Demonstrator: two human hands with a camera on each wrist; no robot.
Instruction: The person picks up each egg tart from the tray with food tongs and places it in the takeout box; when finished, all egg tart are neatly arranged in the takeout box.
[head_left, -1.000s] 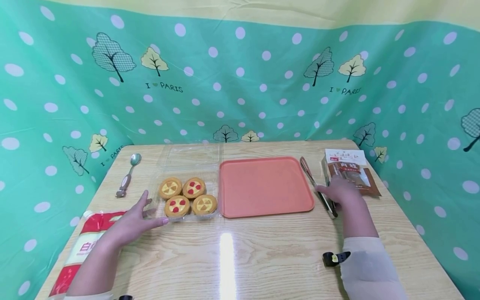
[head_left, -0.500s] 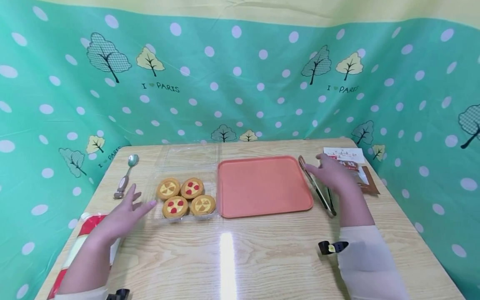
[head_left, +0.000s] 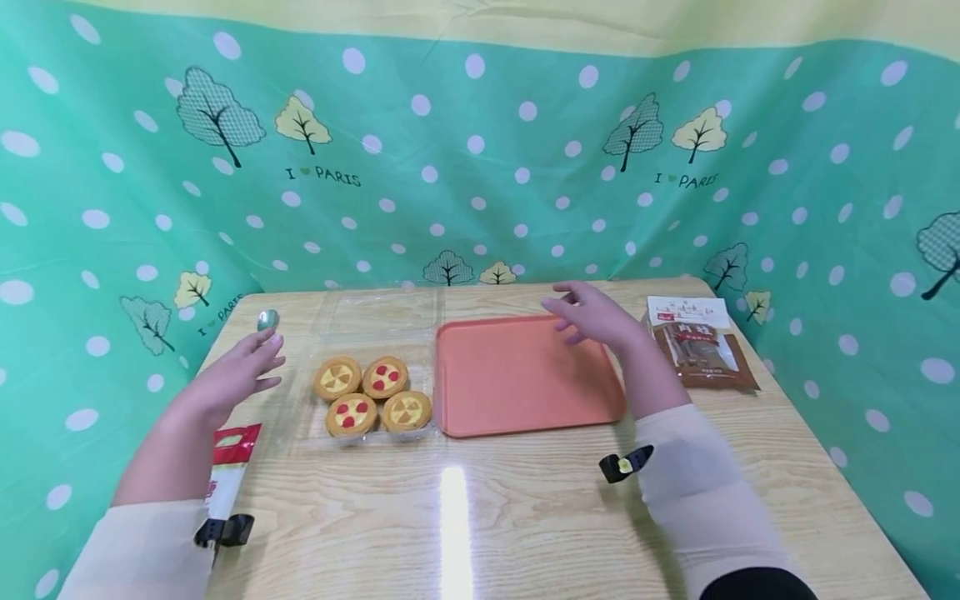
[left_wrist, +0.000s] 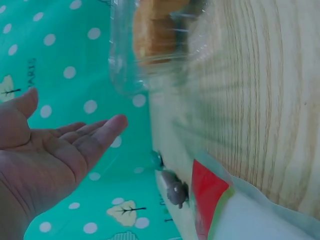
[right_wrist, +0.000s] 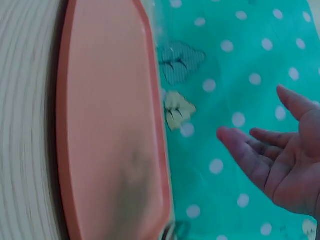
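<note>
My left hand (head_left: pixel 243 367) hovers over the spoon (head_left: pixel 267 320), fingers loose and holding nothing; it hides the spoon's handle in the head view. That handle (left_wrist: pixel 176 189) shows in the left wrist view. My right hand (head_left: pixel 600 317), empty with its fingers spread, is in the air above the back right corner of a pink tray (head_left: pixel 517 383). Left of the tray, an opened clear plastic box (head_left: pixel 300 417) holds several small tarts (head_left: pixel 351 415), some topped with red pieces, others with pale wedges.
A red and white bag (head_left: pixel 232 454) lies at the left, partly under the left forearm. At the right back, a brown packet (head_left: pixel 701 354) lies by a white printed one (head_left: pixel 690 310). The tongs are mostly hidden by the right arm. A dotted green curtain (head_left: pixel 480 208) encloses the table.
My right hand has left the tongs and packets at the right and moved left over the tray. My left hand has moved left and back, from beside the plastic box to over the spoon.
</note>
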